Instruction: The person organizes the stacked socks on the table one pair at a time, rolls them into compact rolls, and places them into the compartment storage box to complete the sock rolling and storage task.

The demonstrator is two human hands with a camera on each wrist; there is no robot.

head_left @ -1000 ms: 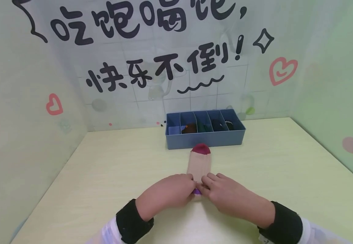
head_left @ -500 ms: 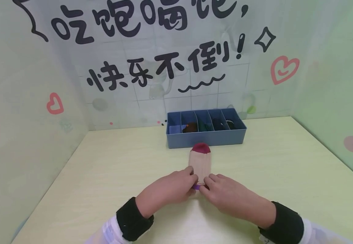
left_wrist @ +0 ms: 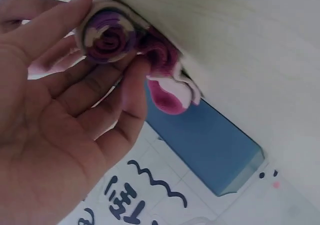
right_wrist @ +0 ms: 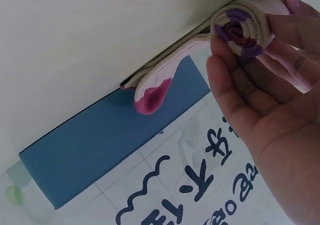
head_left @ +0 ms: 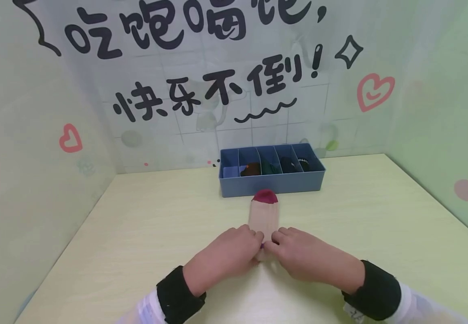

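Note:
A pale pink sock (head_left: 264,213) with a dark red toe lies lengthwise on the table, toe pointing at the blue box. Its near end is wound into a tight roll (left_wrist: 107,37), whose spiral shows beige, purple and dark red layers. From the left side, my left hand (head_left: 234,249) holds the roll between thumb and curled fingers. My right hand (head_left: 304,252) pinches the roll's other end (right_wrist: 241,32) the same way. In both wrist views the unrolled part stretches away in layers toward the box. In the head view the fingers mostly cover the roll.
A blue divided box (head_left: 272,182) stands at the back of the table, just beyond the toe. Its compartments hold a brown bundle (head_left: 251,169), a dark green one (head_left: 269,168) and black ones (head_left: 304,164). A printed backdrop (head_left: 201,130) rises behind it.
Both hands stay at the sock with small finger shifts. The purple patch between them, plainer half a second ago, is now mostly covered. The box has not moved.

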